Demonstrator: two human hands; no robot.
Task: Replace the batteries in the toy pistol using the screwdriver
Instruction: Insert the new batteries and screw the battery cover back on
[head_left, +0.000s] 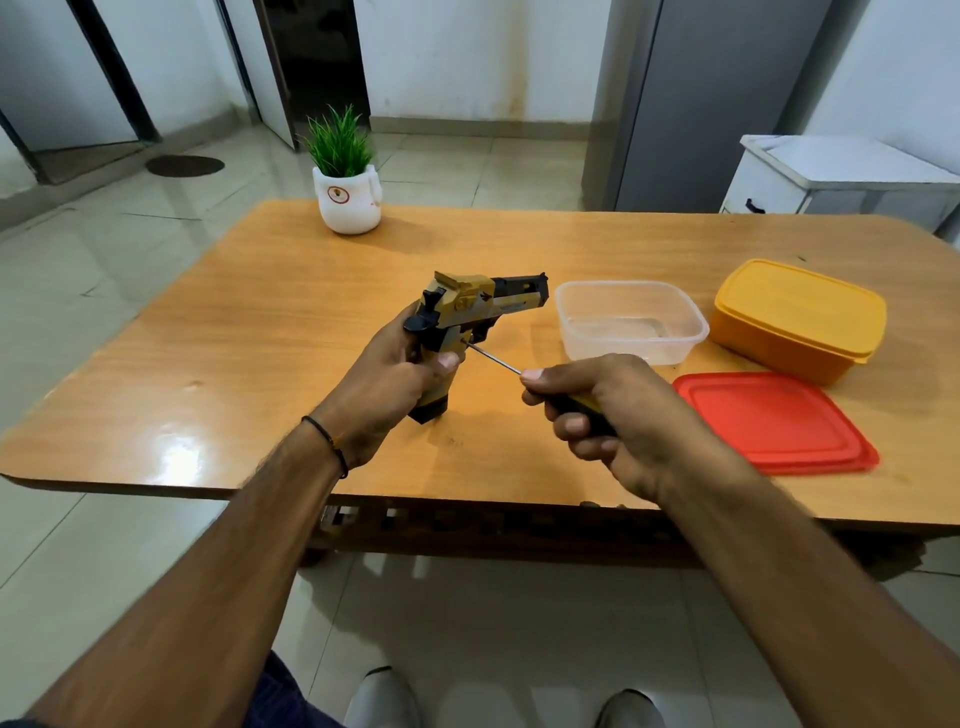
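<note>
Left grip (395, 374) clasps the pistol (467, 301); right grip (613, 415) clutches the screwdriver (493, 358), tip against the pistol's side. Seemingly early: unscrewing stage, swap not yet done.

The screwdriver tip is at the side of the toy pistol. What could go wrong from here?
The screwdriver tip sits close to the thumb of the left hand, which grips the toy pistol; a slip might jab it.
The right hand holds it at a slant, so the tip may skid off.
A freed screw could drop and roll off the table; the clear container stands beside, not beneath.
</note>
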